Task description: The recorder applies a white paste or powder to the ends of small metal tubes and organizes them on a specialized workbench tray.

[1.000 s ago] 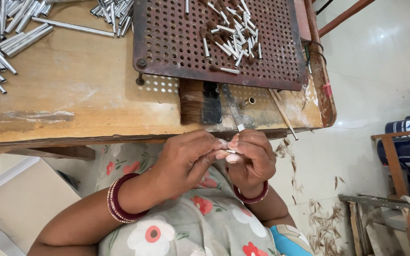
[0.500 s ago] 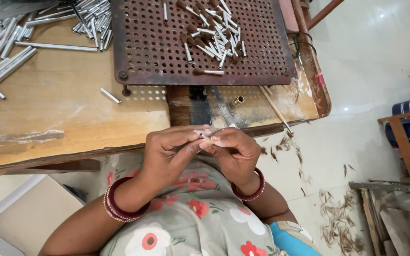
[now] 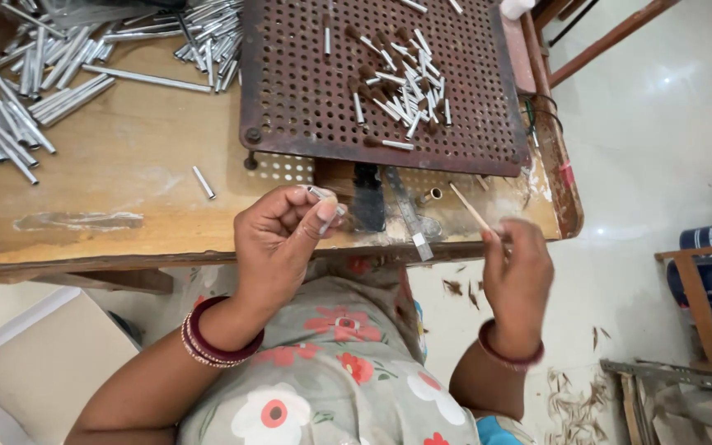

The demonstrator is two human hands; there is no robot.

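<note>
Left hand (image 3: 278, 239) is curled shut, thumb and fingertips pinching a small silver tube (image 3: 323, 198) held just above the near edge of the bench (image 3: 125, 165). Tube tip pokes out past the thumb; how much of it sits inside the fist can't be told

Right hand (image 3: 517, 268) is off the right front corner of the bench, blurred, fingers closed on a thin wooden stick (image 3: 471, 208). Stick angles up and left from the fingertips, its far end over the bench edge. The two hands are well apart

Between the hands, on the bench front: a dark flat blade-like tool (image 3: 366, 198), a narrow metal strip (image 3: 405, 210) lying slanted beside it, a short brass-coloured tube (image 3: 430, 196) just right of those

Further out, a rusty perforated metal plate (image 3: 306, 91) sits on short legs over the bench. A cluster of short silver pins (image 3: 405, 82) lies loose on its right half, some with brown tips, a few standing in holes

Left of the plate: one short tube (image 3: 203, 182) lying alone on the wood, then piles of longer silver tubes (image 3: 35, 91) spread across the far left and top of the bench

Red bangles on both wrists. Wood shavings (image 3: 570, 404) scattered on the pale floor under the right hand
</note>
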